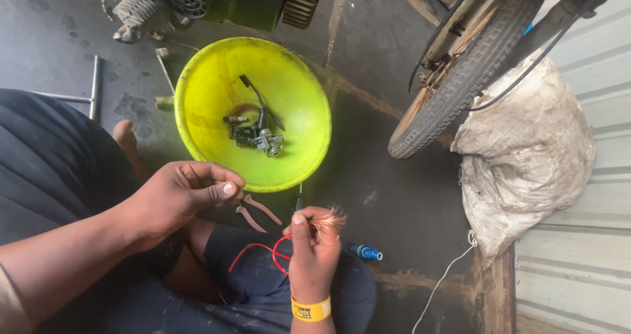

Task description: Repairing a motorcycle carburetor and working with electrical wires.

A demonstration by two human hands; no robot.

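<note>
My right hand [314,248] grips a red wire [257,252] whose stripped end fans out into bare copper strands [332,220] just past my thumb. The wire loops back over my dark trousers. My left hand [179,196] hovers a little to the left with its fingers curled and thumb out; I cannot see anything in it. Below it, pink-handled pliers [257,211] lie on the floor. Beyond both hands sits a yellow-green plastic bowl [197,91] with a small metal carburettor part [257,137] and a black lever inside.
A tyre [460,71] of a wheeled vehicle stands at the upper right beside a stuffed white sack [526,156]. A blue-capped tool [365,252] lies on the dark floor near my right wrist. Engine parts sit at the top left. My bare foot [125,137] rests by the bowl.
</note>
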